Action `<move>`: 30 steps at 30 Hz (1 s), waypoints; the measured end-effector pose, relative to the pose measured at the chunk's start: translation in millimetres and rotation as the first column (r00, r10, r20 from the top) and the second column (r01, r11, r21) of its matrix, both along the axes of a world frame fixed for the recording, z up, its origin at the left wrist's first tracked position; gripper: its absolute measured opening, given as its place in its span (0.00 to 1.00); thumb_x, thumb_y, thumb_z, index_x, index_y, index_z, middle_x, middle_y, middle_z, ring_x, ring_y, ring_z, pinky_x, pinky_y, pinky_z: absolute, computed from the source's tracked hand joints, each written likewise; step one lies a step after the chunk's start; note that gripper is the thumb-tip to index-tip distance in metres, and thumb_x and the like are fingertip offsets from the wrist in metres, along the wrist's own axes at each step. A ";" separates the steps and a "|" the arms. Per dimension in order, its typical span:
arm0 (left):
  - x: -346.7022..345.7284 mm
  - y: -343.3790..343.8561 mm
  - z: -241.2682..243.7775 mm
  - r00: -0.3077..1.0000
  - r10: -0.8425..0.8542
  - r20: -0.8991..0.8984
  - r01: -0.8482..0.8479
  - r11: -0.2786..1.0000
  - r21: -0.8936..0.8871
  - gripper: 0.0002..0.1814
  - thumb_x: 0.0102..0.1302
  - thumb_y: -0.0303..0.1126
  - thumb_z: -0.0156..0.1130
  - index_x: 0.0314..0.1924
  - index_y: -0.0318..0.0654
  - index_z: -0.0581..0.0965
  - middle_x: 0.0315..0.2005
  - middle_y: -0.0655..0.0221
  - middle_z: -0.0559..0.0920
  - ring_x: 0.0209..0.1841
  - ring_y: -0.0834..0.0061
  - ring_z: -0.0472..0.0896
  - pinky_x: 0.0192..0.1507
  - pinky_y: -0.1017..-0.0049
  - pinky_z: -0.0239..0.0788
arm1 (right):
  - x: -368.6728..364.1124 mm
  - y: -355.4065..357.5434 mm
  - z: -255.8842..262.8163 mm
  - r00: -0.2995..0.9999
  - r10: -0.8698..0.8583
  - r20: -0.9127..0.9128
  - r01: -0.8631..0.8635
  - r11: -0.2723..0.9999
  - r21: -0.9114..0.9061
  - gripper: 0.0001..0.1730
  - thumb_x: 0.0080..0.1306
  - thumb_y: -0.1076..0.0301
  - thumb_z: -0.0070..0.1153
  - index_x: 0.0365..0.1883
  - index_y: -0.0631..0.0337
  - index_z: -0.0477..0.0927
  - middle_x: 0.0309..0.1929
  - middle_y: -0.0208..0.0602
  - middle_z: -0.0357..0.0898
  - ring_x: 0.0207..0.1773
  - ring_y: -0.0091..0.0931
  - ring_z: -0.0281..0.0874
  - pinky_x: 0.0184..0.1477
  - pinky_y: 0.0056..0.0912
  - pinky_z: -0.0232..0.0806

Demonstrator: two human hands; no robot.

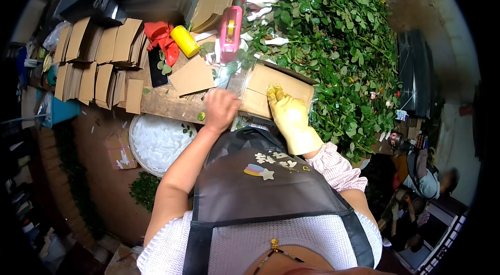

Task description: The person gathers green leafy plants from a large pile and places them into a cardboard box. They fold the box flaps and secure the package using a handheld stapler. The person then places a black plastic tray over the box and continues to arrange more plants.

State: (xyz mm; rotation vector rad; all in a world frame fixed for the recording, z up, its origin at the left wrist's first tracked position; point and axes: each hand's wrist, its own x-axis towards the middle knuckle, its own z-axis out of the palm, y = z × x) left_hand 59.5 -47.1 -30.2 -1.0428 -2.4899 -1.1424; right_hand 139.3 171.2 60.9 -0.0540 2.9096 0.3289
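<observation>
My left hand (221,110) is bare and slightly blurred, its fingers curled at the left edge of a folded cardboard piece (258,83). Whether anything is pinched in those fingers cannot be told. My right hand (288,113), in a yellow rubber glove, lies on top of that cardboard with its fingertips on the surface. A darker cardboard flap stands up along the far edge. Leafy green rose stems (332,41) are heaped right beside the cardboard. Left of it, a flat cardboard sheet (193,76) rests on the wooden table (172,105).
Beyond my hands stand a pink tape dispenser (230,35), a yellow cylinder (185,41), a red cloth-like item (162,39) and a phone (158,70). Cardboard stacks (88,80) line the left. Below the table edge sits a tub of white sleeves (160,140). Other people (422,181) are at far right.
</observation>
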 end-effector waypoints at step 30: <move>-95.4 -21.1 87.1 0.477 -0.042 0.878 0.565 0.779 -0.270 0.35 0.55 0.21 0.52 0.67 0.37 0.69 0.39 0.49 0.84 0.44 0.54 0.85 0.47 0.62 0.75 | -2.5 -8.6 16.8 0.977 0.006 0.215 -0.035 0.991 0.130 0.33 0.70 0.72 0.48 0.75 0.62 0.66 0.69 0.54 0.76 0.36 0.29 0.86 0.29 0.39 0.77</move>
